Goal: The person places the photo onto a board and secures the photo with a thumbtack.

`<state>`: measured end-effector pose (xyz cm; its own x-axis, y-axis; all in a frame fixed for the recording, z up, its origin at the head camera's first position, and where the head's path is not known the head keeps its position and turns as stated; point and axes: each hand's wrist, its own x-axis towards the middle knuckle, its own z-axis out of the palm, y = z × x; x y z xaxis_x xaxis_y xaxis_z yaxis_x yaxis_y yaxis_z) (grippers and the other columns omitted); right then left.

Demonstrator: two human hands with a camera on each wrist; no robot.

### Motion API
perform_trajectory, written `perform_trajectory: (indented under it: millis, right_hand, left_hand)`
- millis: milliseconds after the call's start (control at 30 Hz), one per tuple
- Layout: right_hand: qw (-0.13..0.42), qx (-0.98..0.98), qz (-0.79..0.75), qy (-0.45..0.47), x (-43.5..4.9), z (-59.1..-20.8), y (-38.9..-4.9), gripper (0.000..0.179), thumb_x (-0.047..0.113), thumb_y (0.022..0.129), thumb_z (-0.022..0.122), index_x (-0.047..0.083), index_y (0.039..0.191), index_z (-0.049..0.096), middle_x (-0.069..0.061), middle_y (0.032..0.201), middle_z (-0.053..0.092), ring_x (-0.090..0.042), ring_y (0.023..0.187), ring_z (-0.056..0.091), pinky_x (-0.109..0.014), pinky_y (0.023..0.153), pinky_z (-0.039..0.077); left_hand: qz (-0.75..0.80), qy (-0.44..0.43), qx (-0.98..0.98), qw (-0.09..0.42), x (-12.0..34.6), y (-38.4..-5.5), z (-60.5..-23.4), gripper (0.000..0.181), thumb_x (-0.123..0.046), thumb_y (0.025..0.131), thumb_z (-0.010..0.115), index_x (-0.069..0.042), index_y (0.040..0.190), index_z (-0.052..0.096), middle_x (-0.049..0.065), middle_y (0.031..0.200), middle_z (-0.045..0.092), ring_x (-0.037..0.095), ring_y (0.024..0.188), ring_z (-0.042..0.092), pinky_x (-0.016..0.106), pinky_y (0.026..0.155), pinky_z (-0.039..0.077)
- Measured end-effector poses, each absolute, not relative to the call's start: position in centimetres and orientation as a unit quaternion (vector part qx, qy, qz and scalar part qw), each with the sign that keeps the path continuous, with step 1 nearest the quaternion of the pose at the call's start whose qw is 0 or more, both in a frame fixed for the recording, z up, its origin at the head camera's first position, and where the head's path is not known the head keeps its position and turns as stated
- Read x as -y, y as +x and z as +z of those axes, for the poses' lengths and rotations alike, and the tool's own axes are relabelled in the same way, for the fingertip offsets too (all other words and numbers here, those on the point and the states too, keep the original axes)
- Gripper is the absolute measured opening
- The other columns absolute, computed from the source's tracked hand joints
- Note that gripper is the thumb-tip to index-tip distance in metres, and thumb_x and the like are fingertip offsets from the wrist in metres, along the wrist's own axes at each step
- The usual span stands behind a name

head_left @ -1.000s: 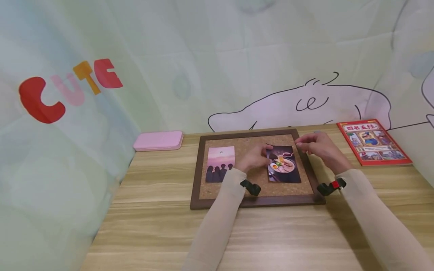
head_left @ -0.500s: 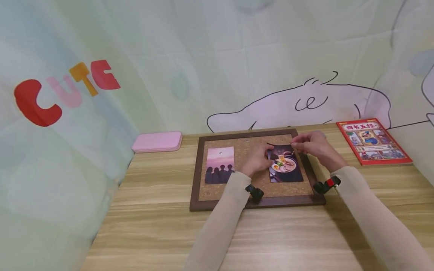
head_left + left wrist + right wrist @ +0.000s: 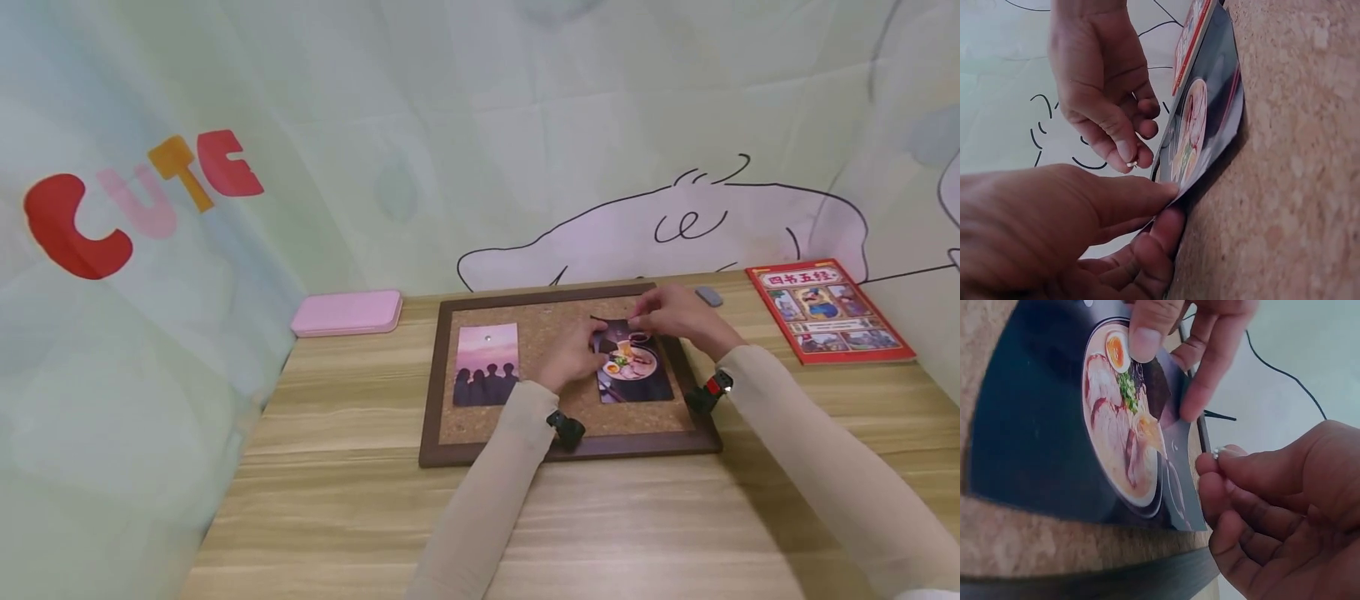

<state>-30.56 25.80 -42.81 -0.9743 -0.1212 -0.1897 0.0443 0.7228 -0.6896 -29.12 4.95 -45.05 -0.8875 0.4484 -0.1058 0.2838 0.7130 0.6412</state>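
Note:
On a brown-framed cork board [image 3: 480, 432] lies a photo of a noodle bowl [image 3: 636, 385]. My left hand [image 3: 567, 354] pinches its left edge, thumb on the front and fingers beneath, as the left wrist view shows. The photo bows up from the cork [image 3: 1297, 156]. Over its upper right part hovers my right hand [image 3: 681, 317], holding a tiny silvery pin [image 3: 1216, 452] between thumb and index finger. The pin is apart from the photo. To the left, a photo of silhouettes under a pink sky [image 3: 486, 358] bears a small silvery tack [image 3: 488, 338] near its top.
A pink case [image 3: 347, 312] sits at the back left of the wooden table [image 3: 337, 483]. Behind my right hand lies a small grey object [image 3: 708, 296]. A red-bordered book [image 3: 828, 310] is at the right. A printed curtain [image 3: 420, 150] hangs along the back.
My right hand has moved left, from the board's right edge to over the photo's upper right, uncovering the grey object. The noodle photo has shifted slightly right with my left hand on it.

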Motion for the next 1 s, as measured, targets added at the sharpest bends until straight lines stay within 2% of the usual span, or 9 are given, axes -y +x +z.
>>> perform_trajectory:
  millis: [267, 433, 667, 1000]
  right_hand:
    - [0.132, -0.925, -0.35, -0.074, -24.5, -43.4, -31.6, 0.011, 0.007, 0.101, 0.069, -0.002, 0.099, 0.075, -0.007, 0.087, 0.069, -0.022, 0.084, 0.061, -0.029, 0.073, 0.05]
    - [0.14, -0.924, -0.347, -0.078, -24.2, -43.7, -31.9, 0.01, 0.006, 0.1, 0.069, -0.002, 0.099, 0.075, -0.005, 0.085, 0.067, -0.02, 0.082, 0.059, -0.029, 0.071, 0.047]
    - [0.139, -0.93, -0.331, -0.082, -24.3, -43.9, -31.9, 0.011, 0.006, 0.1, 0.069, -0.003, 0.095, 0.074, -0.004, 0.081, 0.065, -0.02, 0.081, 0.057, -0.03, 0.071, 0.045]
    - [0.134, -0.929, -0.335, -0.079, -24.2, -44.1, -32.3, 0.012, 0.005, 0.1, 0.07, -0.005, 0.098, 0.076, -0.006, 0.083, 0.068, -0.022, 0.084, 0.059, -0.03, 0.075, 0.046]
  left_hand:
    - [0.292, 0.208, -0.925, 0.125, -5.0, -29.1, -45.2, 0.055, -0.013, 0.1, 0.073, -0.007, 0.153, 0.058, 0.015, 0.15, 0.063, 0.025, 0.134, 0.06, 0.04, 0.121, 0.047]
    - [0.307, 0.206, -0.921, 0.125, -4.9, -29.1, -45.4, 0.055, -0.012, 0.099, 0.074, -0.008, 0.152, 0.059, 0.014, 0.15, 0.063, 0.027, 0.138, 0.059, 0.04, 0.121, 0.047]
    - [0.3, 0.213, -0.922, 0.12, -4.9, -29.2, -45.4, 0.057, -0.014, 0.097, 0.076, -0.011, 0.151, 0.06, 0.013, 0.144, 0.066, 0.025, 0.128, 0.061, 0.037, 0.115, 0.05]
    - [0.314, 0.205, -0.918, 0.127, -5.0, -30.5, -46.8, 0.057, -0.015, 0.096, 0.078, -0.014, 0.151, 0.061, 0.011, 0.135, 0.067, 0.021, 0.119, 0.059, 0.035, 0.109, 0.051]
